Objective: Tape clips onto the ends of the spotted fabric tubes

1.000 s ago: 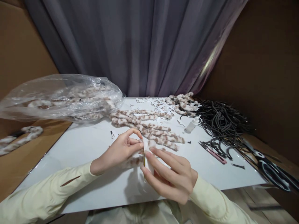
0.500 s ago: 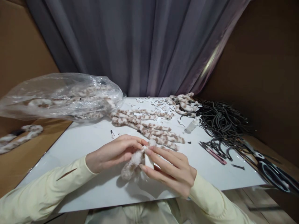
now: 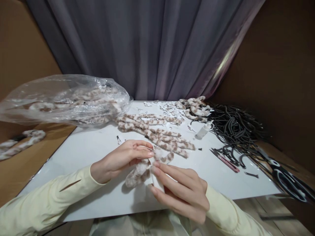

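Note:
Over the near middle of the table, my left hand (image 3: 124, 158) pinches with thumb and fingertips at a brown-and-white fluffy strip (image 3: 137, 175), close to the top of a white card-like piece (image 3: 157, 184). The strip bends, with one rounded end hanging to the lower left and another part lying behind my fingers. From the right, my right hand (image 3: 183, 191) grips the white piece between thumb and fingers. Exactly how the white piece meets the strip is hidden by my fingertips.
Fluffy strips (image 3: 167, 139) lie behind my hands. A clear plastic bag (image 3: 98, 85) of fluffy pieces stands left. To the right are a small bottle (image 3: 203, 131), black cords (image 3: 236, 127), pink-handled tweezers (image 3: 227, 163) and scissors (image 3: 287, 183). White bits (image 3: 169, 109) are scattered at the back.
My right hand has moved slightly down and right with the white piece. My left fingertips have closed in at its top, and more of the strip shows behind them.

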`<state>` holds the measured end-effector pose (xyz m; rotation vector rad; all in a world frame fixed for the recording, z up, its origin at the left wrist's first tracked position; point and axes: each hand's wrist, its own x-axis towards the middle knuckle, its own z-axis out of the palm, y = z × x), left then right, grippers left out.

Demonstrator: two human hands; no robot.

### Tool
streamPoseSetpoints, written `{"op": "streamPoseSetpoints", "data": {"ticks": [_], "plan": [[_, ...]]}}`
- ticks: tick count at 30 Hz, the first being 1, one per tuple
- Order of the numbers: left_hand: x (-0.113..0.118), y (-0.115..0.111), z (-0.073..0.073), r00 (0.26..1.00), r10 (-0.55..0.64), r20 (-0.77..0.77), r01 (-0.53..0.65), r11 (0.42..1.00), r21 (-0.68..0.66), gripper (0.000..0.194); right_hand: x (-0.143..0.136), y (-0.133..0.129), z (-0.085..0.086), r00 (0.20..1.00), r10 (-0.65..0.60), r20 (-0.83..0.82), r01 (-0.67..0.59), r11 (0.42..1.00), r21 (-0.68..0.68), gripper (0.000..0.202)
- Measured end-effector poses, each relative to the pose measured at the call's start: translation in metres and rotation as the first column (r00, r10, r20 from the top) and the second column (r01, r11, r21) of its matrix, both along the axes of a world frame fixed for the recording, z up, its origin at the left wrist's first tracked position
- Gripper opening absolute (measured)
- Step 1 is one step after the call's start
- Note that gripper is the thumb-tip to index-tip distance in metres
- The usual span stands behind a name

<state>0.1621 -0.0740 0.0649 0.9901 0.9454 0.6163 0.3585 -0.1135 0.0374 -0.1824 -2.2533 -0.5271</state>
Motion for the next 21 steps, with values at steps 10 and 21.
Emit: {"op": "streamPoseSetpoints", "data": {"ticks": [10, 21], "plan": [[-0.004, 0.005, 0.001, 0.999, 0.026, -0.032, -0.018, 0.975, 0.220, 0.024, -0.014, -0.019, -0.015, 0.892, -0.062, -0.448, -0.288, 0.685, -0.669, 0.028], [0.003, -0.003, 0.001, 0.967, 0.100, -0.234, 0.044, 0.838, 0.543, 0.023, -0.023, -0.007, -0.019, 0.699, -0.571, -0.430, -0.680, -0.345, -0.647, 0.026]]}}
